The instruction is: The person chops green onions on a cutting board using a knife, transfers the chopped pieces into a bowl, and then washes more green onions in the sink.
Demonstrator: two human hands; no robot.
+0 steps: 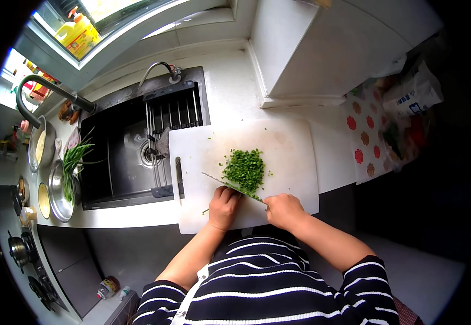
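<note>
Centrally in the frame, a white cutting board is laid on the table, its left edge overlapping the rim of a black sink. A heap of chopped green chives is located on the board just above and between the two hands. The knife is positioned along the lower left flank of the heap, with its long axis running diagonally from the upper left, where the tip is seen, down to the lower right, where the handle end is hidden.

The right hand is closed, and the handle is judged to be gripped inside it, since the blade disappears at its upper left edge. The left hand is curled, knuckles up, and is set on the board directly below the middle of the blade; whether its fingertips are pressed on the spine of the blade cannot be told. Of the two, the left hand is nearer the heap's centre; the right hand lies to its lower right.

The heap is therefore found on the far side of the blade from both hands, toward the top of the frame. A few loose green bits are scattered on the board at the lower left of the knife tip.

At the left of the frame, uncut chives are held in a steel bowl beside the sink.
</note>
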